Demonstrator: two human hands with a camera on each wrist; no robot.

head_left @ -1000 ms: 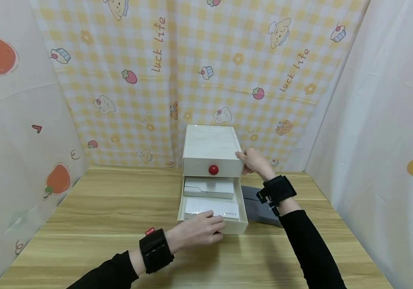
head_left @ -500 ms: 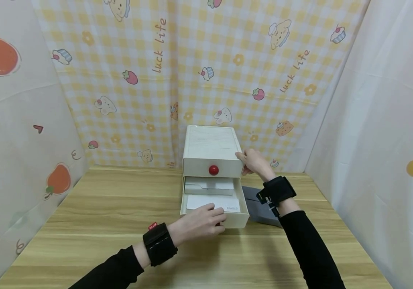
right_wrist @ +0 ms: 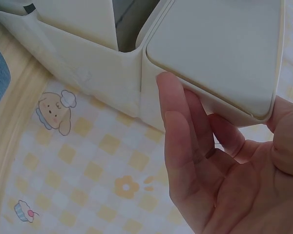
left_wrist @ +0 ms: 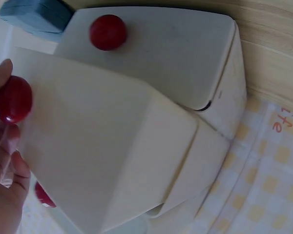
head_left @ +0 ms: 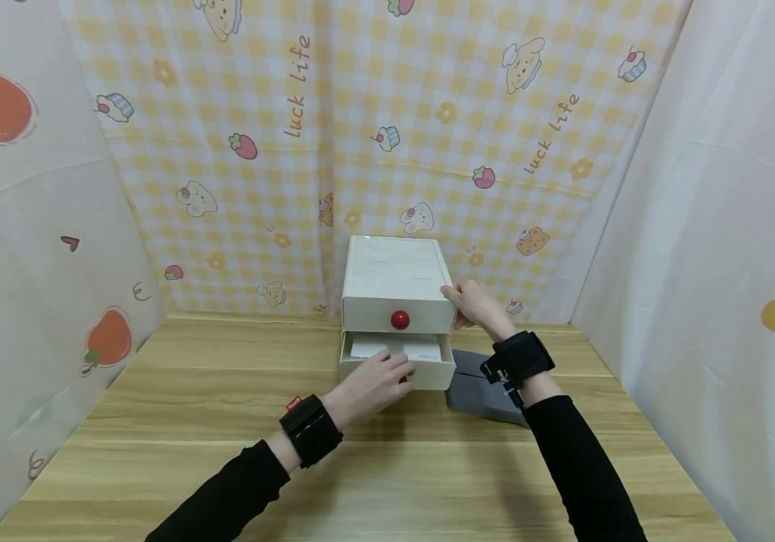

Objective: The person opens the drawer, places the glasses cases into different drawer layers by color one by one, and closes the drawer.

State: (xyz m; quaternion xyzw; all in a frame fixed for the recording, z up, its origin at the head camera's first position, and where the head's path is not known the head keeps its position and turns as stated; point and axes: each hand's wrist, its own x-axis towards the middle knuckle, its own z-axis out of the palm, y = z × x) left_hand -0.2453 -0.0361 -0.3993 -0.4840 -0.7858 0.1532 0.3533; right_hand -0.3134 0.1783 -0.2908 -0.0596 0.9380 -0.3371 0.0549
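A small white drawer cabinet (head_left: 397, 267) stands at the back of the table. Its upper drawer is closed, with a round red knob (head_left: 400, 320) on the front. Below it a drawer (head_left: 436, 375) sticks partly out, and a white box (head_left: 421, 347) with small lettering lies inside. My left hand (head_left: 375, 382) is at this drawer's front; in the left wrist view its thumb and fingers pinch the drawer's red knob (left_wrist: 12, 99). My right hand (head_left: 478, 302) grips the cabinet's upper right front corner, thumb on top and fingers against the side (right_wrist: 173, 97).
A flat dark grey pouch-like item (head_left: 485, 395) lies on the wooden table (head_left: 224, 406) just right of the drawer. Behind the cabinet hangs a yellow checked curtain (head_left: 258, 165), and white curtains (head_left: 672, 248) close in both sides.
The lower drawer has slid back into the cabinet by more than half, my left hand moving away from me with it. The rear box has gone from sight. My right hand has stayed put.
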